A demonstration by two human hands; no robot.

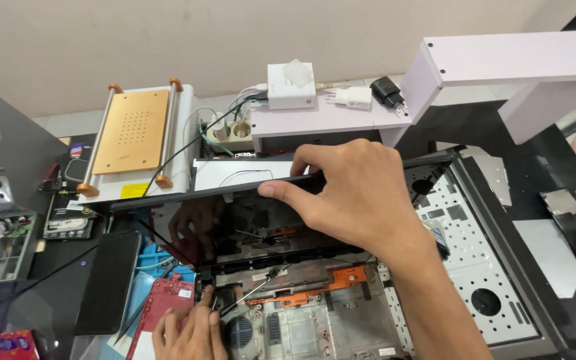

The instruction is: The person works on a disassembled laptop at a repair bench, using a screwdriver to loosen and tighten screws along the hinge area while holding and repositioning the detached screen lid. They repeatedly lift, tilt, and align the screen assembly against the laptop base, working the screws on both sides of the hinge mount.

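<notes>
My right hand [351,193] grips the top edge of a dark laptop screen panel [235,223], holding it tilted upright over an opened laptop base [321,320]. The glossy screen reflects a hand and cables. My left hand [188,330] rests low at the left hinge corner of the base, fingers curled beside a thin black tool or cable [251,290]; whether it grips anything is unclear. Inside the base show an orange bracket [341,277], a round fan [238,330] and bare metal chassis.
A removed laptop cover with perforated metal [465,253] lies right. A black phone [108,280] lies left on a blue mat beside a red part [165,303]. Behind stand a heating plate machine [131,133], a power strip [231,133], chargers [368,97] and a white shelf [328,120].
</notes>
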